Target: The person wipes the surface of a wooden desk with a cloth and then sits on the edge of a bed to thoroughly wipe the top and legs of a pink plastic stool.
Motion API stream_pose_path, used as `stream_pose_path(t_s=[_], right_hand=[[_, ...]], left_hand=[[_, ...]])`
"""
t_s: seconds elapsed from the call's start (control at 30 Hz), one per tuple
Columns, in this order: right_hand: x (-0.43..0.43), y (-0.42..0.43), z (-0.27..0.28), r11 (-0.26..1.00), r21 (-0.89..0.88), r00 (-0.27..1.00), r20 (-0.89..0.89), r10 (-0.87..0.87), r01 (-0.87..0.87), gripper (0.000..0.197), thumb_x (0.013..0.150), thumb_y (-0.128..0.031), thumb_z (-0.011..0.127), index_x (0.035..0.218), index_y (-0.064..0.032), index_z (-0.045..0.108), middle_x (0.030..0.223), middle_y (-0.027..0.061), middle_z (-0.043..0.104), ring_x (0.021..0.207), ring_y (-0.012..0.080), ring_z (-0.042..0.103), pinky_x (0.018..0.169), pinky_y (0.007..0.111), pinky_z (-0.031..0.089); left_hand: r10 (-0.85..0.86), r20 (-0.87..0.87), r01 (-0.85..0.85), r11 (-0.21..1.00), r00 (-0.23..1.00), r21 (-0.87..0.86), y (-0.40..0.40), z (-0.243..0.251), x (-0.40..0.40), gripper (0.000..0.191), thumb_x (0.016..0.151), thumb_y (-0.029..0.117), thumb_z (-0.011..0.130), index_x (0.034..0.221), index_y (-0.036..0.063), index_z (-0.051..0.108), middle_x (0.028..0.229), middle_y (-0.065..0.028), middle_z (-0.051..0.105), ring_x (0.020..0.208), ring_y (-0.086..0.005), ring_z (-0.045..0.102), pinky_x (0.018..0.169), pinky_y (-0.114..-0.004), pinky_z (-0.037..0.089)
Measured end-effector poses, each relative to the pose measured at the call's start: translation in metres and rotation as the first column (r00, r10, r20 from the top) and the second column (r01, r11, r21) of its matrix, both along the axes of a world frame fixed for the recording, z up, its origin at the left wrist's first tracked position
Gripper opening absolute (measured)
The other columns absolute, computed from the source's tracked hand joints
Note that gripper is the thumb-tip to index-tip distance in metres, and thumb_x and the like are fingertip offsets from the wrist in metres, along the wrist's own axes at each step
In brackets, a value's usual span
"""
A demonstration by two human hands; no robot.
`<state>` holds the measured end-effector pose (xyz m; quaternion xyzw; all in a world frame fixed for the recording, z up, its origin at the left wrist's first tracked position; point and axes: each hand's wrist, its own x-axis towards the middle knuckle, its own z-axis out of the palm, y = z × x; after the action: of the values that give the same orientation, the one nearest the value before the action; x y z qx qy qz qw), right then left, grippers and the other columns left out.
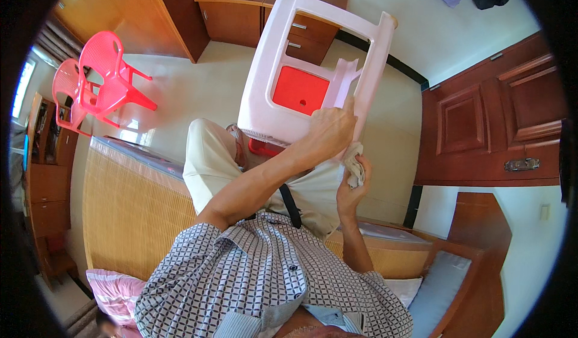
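Observation:
A pale pink plastic stool (266,80) lies tipped over in front of my knees, its legs pointing away from me. My left hand (332,128) is curled on its right-hand side, the index finger lying along a leg; the fingertips are partly hidden. Just nearer to me, my right hand (354,182) grips a crumpled, off-white cloth (354,164) against the stool's near right edge. Through the stool's opening shows a red plastic surface (300,89) with a small round hole; more red plastic shows below the stool.
Two red plastic armchairs (104,76) stand at the left on the tiled floor. A wooden desk with drawers (232,21) is beyond the stool, and a wooden door (487,116) is at the right. I sit on a bed with a woven mat (135,211); a pink pillow (113,288) lies behind me.

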<state>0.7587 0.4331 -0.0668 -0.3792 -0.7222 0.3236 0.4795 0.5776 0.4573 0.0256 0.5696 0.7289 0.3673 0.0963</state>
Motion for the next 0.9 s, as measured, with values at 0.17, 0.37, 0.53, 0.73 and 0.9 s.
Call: stream_pose_path(t_s=[0.17,0.37,0.53,0.73,0.9], right_hand=[[-0.001,-0.006,0.037,0.991,-0.119,0.989,-0.125,-0.076,0.061,0.042,0.09,0.01,0.063,0.13,-0.0018,0.058,0.131,0.0196,0.058,0.123,0.0318,0.058,0.105,0.038,0.046],[-0.026,-0.006,0.079,0.907,0.419,0.968,0.244,-0.062,-0.048,0.04,0.083,0.006,0.069,0.121,-0.0047,0.067,0.128,0.0166,0.06,0.119,0.0344,0.059,0.106,0.045,0.046],[-0.109,-0.02,0.095,0.797,0.503,0.875,0.48,0.065,-0.335,0.041,0.071,-0.007,0.073,0.111,-0.0107,0.074,0.118,0.0141,0.062,0.115,0.036,0.056,0.099,0.051,0.043],[-0.218,-0.046,0.095,0.651,0.586,0.854,0.48,0.201,-0.483,0.029,0.08,-0.014,0.068,0.108,-0.0074,0.073,0.113,0.0131,0.062,0.109,0.0318,0.056,0.093,0.05,0.044],[-0.219,-0.044,0.097,0.633,0.57,0.835,0.488,0.253,-0.524,0.031,0.081,-0.015,0.067,0.111,-0.0075,0.073,0.114,0.0123,0.063,0.106,0.0307,0.058,0.092,0.049,0.046]], left_hand=[[-0.014,-0.148,0.085,0.871,0.989,0.483,-0.028,-0.001,-0.038,0.048,0.089,0.017,0.073,0.13,-0.001,0.059,0.095,-0.0217,0.071,0.078,-0.0381,0.069,0.065,-0.052,0.052],[0.408,0.352,-0.507,0.822,0.842,0.261,-0.105,-0.021,-0.177,0.043,0.098,0.033,0.064,0.129,0.0036,0.066,0.118,-0.0205,0.069,0.111,-0.0325,0.065,0.099,-0.043,0.048],[0.183,0.793,-0.388,0.919,0.581,0.072,-0.097,-0.06,-0.169,0.059,0.109,0.046,0.045,0.145,0.0005,0.056,0.139,-0.0166,0.062,0.126,-0.0225,0.057,0.11,-0.033,0.041],[-0.146,0.84,-0.342,0.866,0.523,0.363,-0.093,-0.063,-0.161,0.046,0.109,0.033,0.052,0.143,0.0021,0.057,0.117,-0.0076,0.069,0.102,-0.012,0.064,0.087,-0.029,0.055],[-0.283,0.902,-0.343,0.853,0.327,0.392,-0.09,-0.072,-0.166,0.041,0.11,0.027,0.051,0.142,0.0021,0.058,0.11,-0.0061,0.071,0.093,-0.0131,0.066,0.082,-0.027,0.057]])
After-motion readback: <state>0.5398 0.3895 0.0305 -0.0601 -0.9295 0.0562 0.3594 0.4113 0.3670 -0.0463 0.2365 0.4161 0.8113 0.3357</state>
